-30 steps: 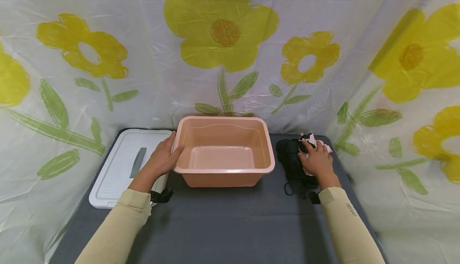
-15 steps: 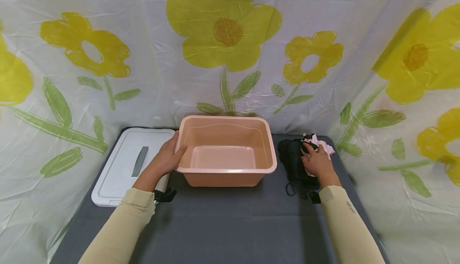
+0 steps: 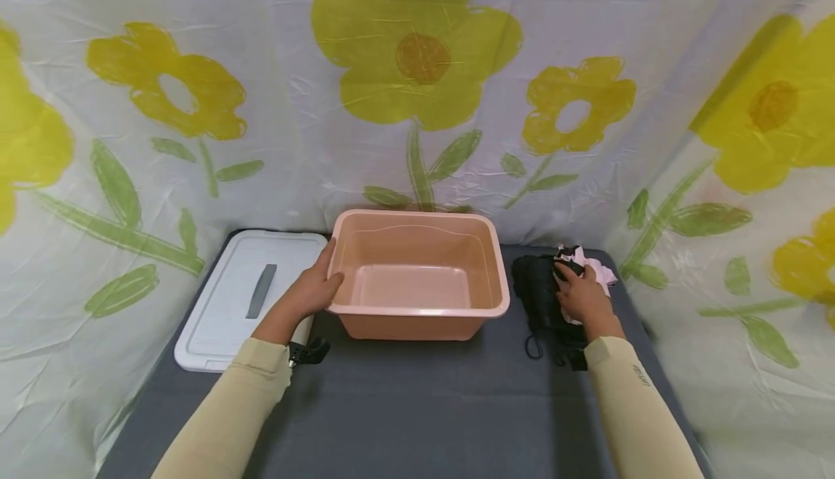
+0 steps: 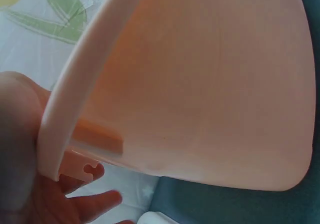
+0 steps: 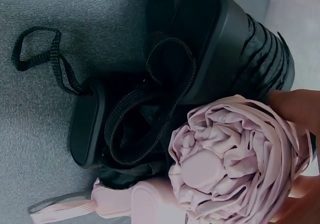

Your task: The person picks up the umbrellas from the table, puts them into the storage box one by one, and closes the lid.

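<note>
A peach plastic basin (image 3: 407, 327) stands upright at the middle of the table, with nothing inside. My left hand (image 3: 303, 294) grips its left rim, thumb over the edge; the left wrist view shows fingers (image 4: 97, 204) under the rim. At the right, my right hand (image 3: 586, 303) holds a folded pink umbrella (image 5: 235, 159), its thumb and fingers around the gathered cloth. Folded black umbrellas (image 5: 200, 49) lie against it, with a looped black wrist strap (image 5: 42, 62). A pink handle (image 5: 152, 204) with its own strap shows below the gathered cloth.
On the left of the dark grey table (image 3: 417, 406) lies a white lidded box (image 3: 222, 305) with a grey handle (image 3: 262, 290). A white curtain (image 3: 287, 117) printed with yellow flowers surrounds the table at the back and sides.
The whole head view has shifted slightly, so everything sits a little further right. The left hand keeps its place on the basin. The right hand's fingers have drawn in around the pink umbrella.
</note>
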Available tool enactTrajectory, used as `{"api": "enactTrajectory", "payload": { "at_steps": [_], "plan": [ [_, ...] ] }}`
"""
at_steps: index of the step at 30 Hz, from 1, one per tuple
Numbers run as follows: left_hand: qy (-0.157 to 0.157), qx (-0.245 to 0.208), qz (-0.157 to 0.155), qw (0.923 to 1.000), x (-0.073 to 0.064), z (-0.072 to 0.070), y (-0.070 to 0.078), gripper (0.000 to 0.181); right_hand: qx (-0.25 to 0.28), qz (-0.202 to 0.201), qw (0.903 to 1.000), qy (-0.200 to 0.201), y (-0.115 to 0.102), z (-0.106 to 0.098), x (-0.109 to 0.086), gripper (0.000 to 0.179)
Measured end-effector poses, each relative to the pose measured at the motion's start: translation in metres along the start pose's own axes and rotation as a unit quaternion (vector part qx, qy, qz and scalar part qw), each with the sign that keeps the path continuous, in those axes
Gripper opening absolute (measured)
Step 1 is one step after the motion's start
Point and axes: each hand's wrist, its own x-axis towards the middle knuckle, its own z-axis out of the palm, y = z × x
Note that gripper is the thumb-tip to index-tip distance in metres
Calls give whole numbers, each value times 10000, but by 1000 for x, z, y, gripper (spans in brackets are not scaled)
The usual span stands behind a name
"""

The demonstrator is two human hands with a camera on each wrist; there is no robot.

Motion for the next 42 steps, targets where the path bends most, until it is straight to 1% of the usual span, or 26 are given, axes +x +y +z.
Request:
{"api": "enactTrajectory", "payload": {
  "at_steps": [5, 7, 14, 18, 22, 27, 32, 37, 42],
  "plan": [
    [84, -469, 3, 9989, 1, 5, 2, 71, 73, 30, 9999, 64, 2, -2, -3, 67],
    [146, -589, 19, 9982, 1, 7, 3, 70, 88, 67, 9999, 106, 3, -2, -4, 66],
    [354, -609, -13, 9975, 0, 9, 3, 67, 288, 305, 9990, 172, 4, -1, -6, 66],
    [373, -625, 7, 9973, -1, 9, 2, 67, 379, 356, 9983, 252, 7, 0, -8, 66],
    [326, -639, 29, 9974, 0, 9, 1, 67, 392, 350, 9979, 376, 7, 1, -12, 66],
    [367, -612, -9, 9975, -3, 7, -2, 67, 385, 147, 9979, 499, 4, -2, -14, 64],
    [397, -592, 68, 9974, -4, 4, -5, 67, 375, -91, 9970, 674, -5, -10, -14, 64],
    [392, -712, 0, 9967, -2, 4, -8, 68, 436, -317, 9955, 785, -15, -19, -18, 64],
    [371, -815, -55, 9960, -2, 4, -9, 68, 455, -601, 9914, 1065, -23, -23, -21, 62]
  ]
}}
